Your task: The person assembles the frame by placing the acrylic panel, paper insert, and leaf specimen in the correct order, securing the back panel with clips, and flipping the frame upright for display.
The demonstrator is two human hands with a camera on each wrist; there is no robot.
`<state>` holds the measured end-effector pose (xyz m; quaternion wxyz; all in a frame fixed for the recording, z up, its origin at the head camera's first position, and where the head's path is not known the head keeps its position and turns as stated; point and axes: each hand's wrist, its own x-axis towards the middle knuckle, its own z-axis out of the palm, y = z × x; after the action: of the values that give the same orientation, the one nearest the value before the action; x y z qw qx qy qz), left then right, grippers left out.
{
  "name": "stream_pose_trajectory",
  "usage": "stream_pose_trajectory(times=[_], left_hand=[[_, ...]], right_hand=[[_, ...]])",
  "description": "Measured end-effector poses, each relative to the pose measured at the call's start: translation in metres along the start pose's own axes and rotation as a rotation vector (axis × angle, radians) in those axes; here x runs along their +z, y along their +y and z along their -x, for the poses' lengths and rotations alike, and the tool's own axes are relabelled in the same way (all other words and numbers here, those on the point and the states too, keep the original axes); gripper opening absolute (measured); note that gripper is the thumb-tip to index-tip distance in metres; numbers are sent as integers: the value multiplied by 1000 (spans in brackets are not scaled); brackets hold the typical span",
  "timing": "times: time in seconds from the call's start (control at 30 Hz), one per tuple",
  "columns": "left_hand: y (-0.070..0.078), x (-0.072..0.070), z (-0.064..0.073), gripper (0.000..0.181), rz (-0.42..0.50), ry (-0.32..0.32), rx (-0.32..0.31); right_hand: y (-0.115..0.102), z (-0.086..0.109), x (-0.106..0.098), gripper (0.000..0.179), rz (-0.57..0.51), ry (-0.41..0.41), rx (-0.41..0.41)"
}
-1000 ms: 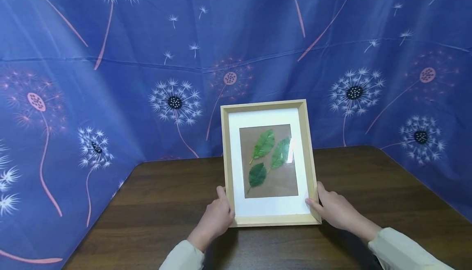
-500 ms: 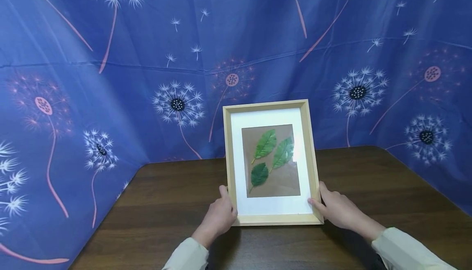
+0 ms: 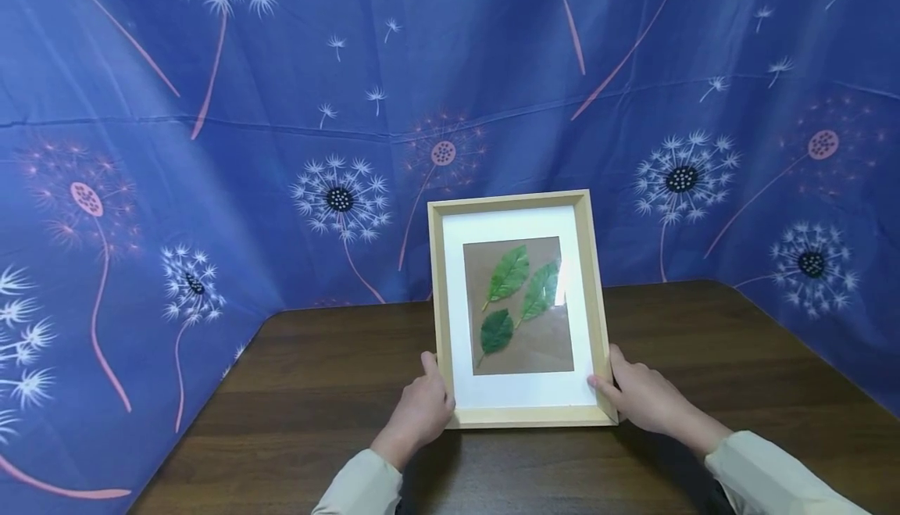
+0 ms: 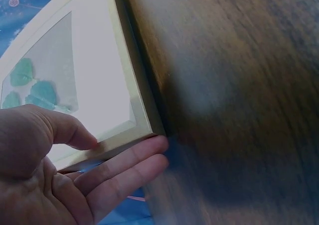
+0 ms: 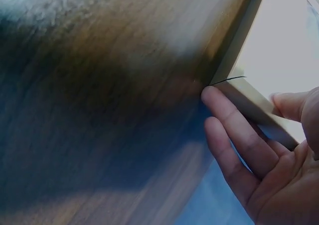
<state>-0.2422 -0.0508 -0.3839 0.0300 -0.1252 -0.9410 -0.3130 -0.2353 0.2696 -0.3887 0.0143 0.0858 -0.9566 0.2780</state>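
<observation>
A light wooden picture frame (image 3: 519, 418) stands almost upright over the table in the head view, leaning slightly to the left. Inside its white mat (image 3: 520, 390) several green leaves, among them a darker rounded leaf (image 3: 497, 331), lie on a brown backing behind a glossy pane. My left hand (image 3: 419, 409) grips the lower left side; in the left wrist view its thumb (image 4: 75, 133) presses the wooden edge while the fingers lie along the outside. At the lower right side my right hand (image 3: 647, 398) holds the frame, thumb on the front and fingers (image 5: 239, 130) at the outer side near the corner.
The dark brown wooden table (image 3: 316, 374) spreads under and around the frame. Behind it and on both sides hangs a blue cloth (image 3: 492, 46) with a dandelion print. A thin dark line (image 5: 229, 79) crosses the frame's corner in the right wrist view.
The frame and both hands sit slightly further right in the head view, and the background has shifted right too. Both hands keep their hold on the frame.
</observation>
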Motion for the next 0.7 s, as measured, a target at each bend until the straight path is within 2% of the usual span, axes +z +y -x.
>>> stream_pose_trajectory(times=[0.2, 0.43, 0.7], left_hand=[[0, 2, 0, 40, -36, 41, 10], [-1, 0, -3, 43, -55, 51, -31], [-7, -1, -4, 43, -74, 100, 8]], right_hand=[[-1, -5, 0, 57, -8, -8, 16], [-6, -10, 4, 57, 12, -16, 30], [-10, -14, 4, 57, -7, -23, 36]])
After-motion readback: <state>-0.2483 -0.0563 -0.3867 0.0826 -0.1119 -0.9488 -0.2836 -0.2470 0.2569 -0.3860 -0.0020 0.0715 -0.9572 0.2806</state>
